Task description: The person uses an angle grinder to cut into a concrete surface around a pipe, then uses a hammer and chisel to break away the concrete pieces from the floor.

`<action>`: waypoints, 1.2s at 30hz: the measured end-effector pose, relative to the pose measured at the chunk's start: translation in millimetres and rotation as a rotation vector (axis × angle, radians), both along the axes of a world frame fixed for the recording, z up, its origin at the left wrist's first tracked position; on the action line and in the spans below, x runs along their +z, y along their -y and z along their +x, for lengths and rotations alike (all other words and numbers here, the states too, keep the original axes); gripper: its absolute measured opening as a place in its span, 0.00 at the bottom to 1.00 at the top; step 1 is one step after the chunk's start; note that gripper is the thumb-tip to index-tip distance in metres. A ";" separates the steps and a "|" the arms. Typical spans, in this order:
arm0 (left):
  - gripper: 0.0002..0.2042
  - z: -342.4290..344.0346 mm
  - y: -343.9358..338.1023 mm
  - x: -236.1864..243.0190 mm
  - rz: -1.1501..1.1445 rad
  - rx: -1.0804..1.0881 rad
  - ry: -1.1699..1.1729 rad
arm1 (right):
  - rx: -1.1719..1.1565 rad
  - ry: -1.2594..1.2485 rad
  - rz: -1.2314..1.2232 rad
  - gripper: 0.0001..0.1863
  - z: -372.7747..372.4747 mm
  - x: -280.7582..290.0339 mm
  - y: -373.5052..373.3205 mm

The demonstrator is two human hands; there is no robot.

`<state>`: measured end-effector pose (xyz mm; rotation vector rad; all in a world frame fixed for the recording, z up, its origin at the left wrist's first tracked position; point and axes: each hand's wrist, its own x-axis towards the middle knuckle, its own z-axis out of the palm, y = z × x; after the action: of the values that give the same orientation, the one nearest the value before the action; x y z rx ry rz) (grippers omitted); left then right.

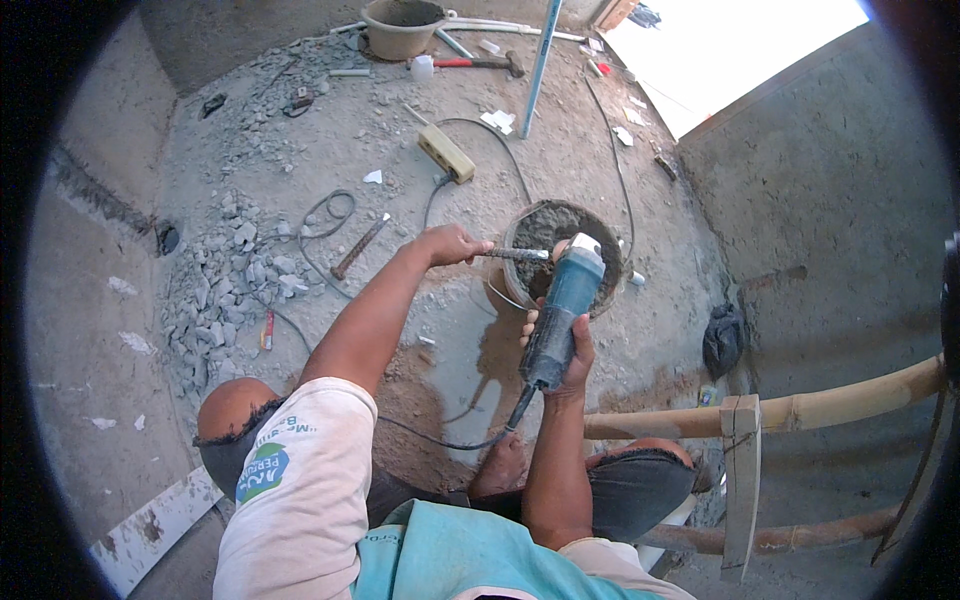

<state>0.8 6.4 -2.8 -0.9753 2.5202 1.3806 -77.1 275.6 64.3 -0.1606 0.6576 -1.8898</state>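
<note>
My left hand (452, 245) is closed round one end of a short ribbed steel rod (512, 254), which points right with its bright tip against or very near the grinder's head. The fingers of my right hand (572, 355) wrap the body of a blue-green angle grinder (570, 305), held head up and tilted a little right. Its disc is mostly hidden, so I cannot tell whether it spins. Below both tools stands a round bucket (520, 215) of wet grey mortar (565, 218). A similar rusty rod (360, 247) lies on the floor left of my left hand.
A power cord (440, 441) trails from the grinder across the floor. Ahead lie a yellowish socket block (446, 153), a red-handled hammer (470, 64) and a mortar tub (402, 30). Rubble (225, 290) is heaped left; a bamboo frame (680, 424) stands right. A blue pipe (541, 70) rises ahead.
</note>
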 end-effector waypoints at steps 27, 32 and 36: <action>0.31 -1.9 0.9 -5.4 0.060 -0.029 -0.052 | 0.057 0.040 0.009 0.36 1.7 -8.6 3.4; 0.30 0.2 0.6 -4.2 0.070 -0.022 -0.053 | 0.055 0.026 -0.007 0.36 1.9 -7.5 2.4; 0.30 -0.6 -0.2 -2.1 0.093 -0.024 -0.074 | 0.060 0.038 -0.026 0.33 -1.7 -9.7 -0.8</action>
<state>0.2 6.7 -5.0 -0.8906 2.4853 1.5385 -78.8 276.3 54.6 -0.1595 0.5964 -1.8399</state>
